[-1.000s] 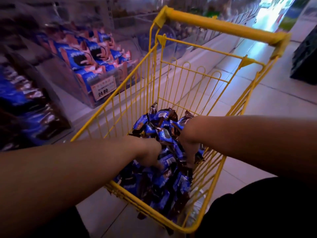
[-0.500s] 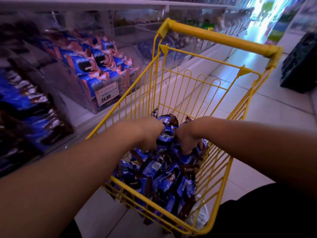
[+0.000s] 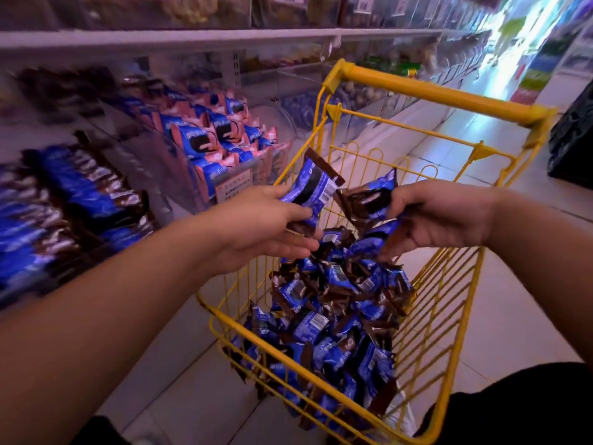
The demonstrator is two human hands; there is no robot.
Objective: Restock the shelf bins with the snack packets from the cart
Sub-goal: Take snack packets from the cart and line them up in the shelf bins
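Note:
A yellow wire cart (image 3: 430, 97) holds a heap of blue and brown snack packets (image 3: 333, 316). Above the heap, my left hand (image 3: 266, 226) grips a blue packet (image 3: 313, 187) that sticks up past the cart's left rim. My right hand (image 3: 439, 216) holds a few more packets (image 3: 369, 200) just to its right. On the shelf at the left, a clear bin (image 3: 64, 200) is filled with the same blue and brown packets.
A second bin with pink and blue packets (image 3: 218, 139) and a price tag stands beside the first. More bins run along the shelf into the aisle. A dark crate (image 3: 574, 139) sits on the tiled floor at the right.
Both hands have risen out of the heap, each holding packets, and now hover above the cart. The view has swung up toward the shelf.

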